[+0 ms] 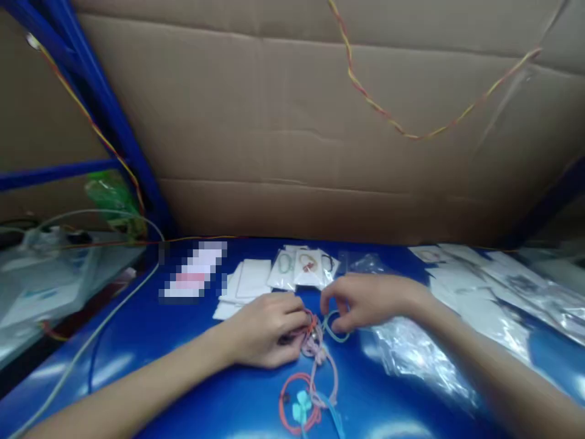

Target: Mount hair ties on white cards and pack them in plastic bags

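A small heap of corded elastic hair ties (pixel 312 345), coral and pale mauve, lies on the blue table in front of me. My left hand (pixel 273 332) is closed at the heap's left side, with coral and mauve cords at its fingertips. Just right of it, my right hand (pixel 356 302) is curved with thumb and forefinger apart. Its fingertips are at a pale green loop (pixel 339 336); whether they touch it is unclear. Nearer to me rests a coral hair tie (pixel 284 410) with a turquoise bow-like piece (pixel 301 406), partly overlapped by a mauve loop.
Behind the hands stand white cards (pixel 253 279) and bagged cards with bands (pixel 309 268). Clear plastic bags (pixel 411 356) lie to the right, beside more packed cards (pixel 475 286). A pale cable (pixel 112 311) crosses the left side; cardboard (pixel 292 122) walls the back.
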{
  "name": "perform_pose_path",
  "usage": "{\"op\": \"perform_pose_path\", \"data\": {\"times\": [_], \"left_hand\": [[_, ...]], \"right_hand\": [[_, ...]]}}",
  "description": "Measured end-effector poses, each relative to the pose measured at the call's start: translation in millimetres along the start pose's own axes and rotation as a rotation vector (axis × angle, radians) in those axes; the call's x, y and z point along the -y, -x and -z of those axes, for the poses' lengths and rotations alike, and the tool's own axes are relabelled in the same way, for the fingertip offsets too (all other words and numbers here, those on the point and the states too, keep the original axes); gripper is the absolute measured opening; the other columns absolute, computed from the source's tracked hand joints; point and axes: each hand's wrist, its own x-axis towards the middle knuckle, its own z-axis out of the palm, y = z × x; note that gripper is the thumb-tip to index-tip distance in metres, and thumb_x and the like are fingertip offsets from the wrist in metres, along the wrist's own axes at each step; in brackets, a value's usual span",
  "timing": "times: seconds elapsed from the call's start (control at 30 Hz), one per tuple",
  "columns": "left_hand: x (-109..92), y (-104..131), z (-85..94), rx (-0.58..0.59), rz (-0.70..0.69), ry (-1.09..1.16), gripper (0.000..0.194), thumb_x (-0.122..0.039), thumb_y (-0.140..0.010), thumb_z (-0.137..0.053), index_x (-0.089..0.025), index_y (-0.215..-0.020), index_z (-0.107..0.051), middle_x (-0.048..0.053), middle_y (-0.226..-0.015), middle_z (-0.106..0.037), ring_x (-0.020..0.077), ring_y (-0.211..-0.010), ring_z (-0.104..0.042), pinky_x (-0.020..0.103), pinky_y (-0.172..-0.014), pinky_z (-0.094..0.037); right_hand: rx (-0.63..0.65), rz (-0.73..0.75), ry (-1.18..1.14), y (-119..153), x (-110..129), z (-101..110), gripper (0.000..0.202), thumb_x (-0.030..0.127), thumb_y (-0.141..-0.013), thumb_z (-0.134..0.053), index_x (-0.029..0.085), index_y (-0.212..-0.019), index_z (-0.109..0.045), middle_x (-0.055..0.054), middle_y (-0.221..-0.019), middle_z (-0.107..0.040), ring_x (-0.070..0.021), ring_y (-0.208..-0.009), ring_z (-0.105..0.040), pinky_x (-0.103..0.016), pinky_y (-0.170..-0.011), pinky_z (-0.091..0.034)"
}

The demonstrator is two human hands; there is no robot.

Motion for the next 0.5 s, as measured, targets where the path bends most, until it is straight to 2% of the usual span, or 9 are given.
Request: {"op": "perform_pose_path", "data": {"times": [0.13, 0.27, 0.37, 0.43, 0.5], "left_hand": [[1.1, 4.0, -5.6, -0.081, -0.021, -0.022, 0.025, -0.016, -0.093, -0.052, -0.018, -0.111, -0.068, 0.012, -0.102, -0.073, 0.0225, -0.088, -0.070, 0.032, -0.075, -0.055], [2.4, 5.5, -2.5, -0.124, 0.021, -0.024, 0.025, -0.022, -0.094, -0.056, -0.019, -0.117, -0.067, 0.012, -0.106, -0.073, 0.0216, -0.089, -0.071, 0.031, -0.075, -0.055], [8.0, 6.8, 12.9, -0.148, 0.018, -0.094, 0.034, -0.038, -0.090, -0.066, -0.019, -0.117, -0.067, 0.013, -0.107, -0.073, 0.0269, -0.092, -0.069, 0.038, -0.081, -0.055], [17.5, 10.3, 27.9, -0.153, 0.120, -0.117, 0.022, -0.033, -0.091, -0.063, -0.020, -0.107, -0.069, 0.011, -0.103, -0.073, 0.0266, -0.093, -0.068, 0.038, -0.082, -0.053], [32.5, 17.0, 42.4, -0.110, 0.250, -0.130, 0.019, -0.029, -0.091, -0.059, -0.020, -0.104, -0.070, 0.010, -0.101, -0.072, 0.0265, -0.094, -0.067, 0.038, -0.084, -0.052]], "right_hand": [[-0.075, 0.072, 0.014, -7.4, 3.1, 9.2, 0.034, 0.032, -0.082, -0.067, 0.022, -0.114, -0.073, -0.005, -0.092, -0.074, -0.0190, -0.075, -0.064, -0.025, -0.061, -0.041], [-0.097, 0.065, 0.020, -5.2, -4.0, 14.2, 0.033, 0.035, -0.086, -0.063, 0.022, -0.115, -0.073, -0.006, -0.096, -0.074, -0.0208, -0.080, -0.065, -0.027, -0.064, -0.043], [-0.116, 0.018, 0.020, 0.3, -20.0, 20.5, 0.033, 0.037, -0.086, -0.064, 0.022, -0.114, -0.074, -0.007, -0.096, -0.074, -0.0216, -0.080, -0.065, -0.028, -0.064, -0.044], [-0.138, -0.007, -0.012, 3.2, -32.0, 26.0, 0.034, 0.038, -0.086, -0.065, 0.021, -0.115, -0.074, -0.007, -0.095, -0.074, -0.0208, -0.079, -0.066, -0.027, -0.064, -0.045], [-0.158, -0.030, -0.039, 5.2, -42.3, 31.7, 0.035, 0.036, -0.087, -0.064, 0.021, -0.116, -0.074, -0.006, -0.094, -0.074, -0.0197, -0.077, -0.066, -0.026, -0.062, -0.045]]}}
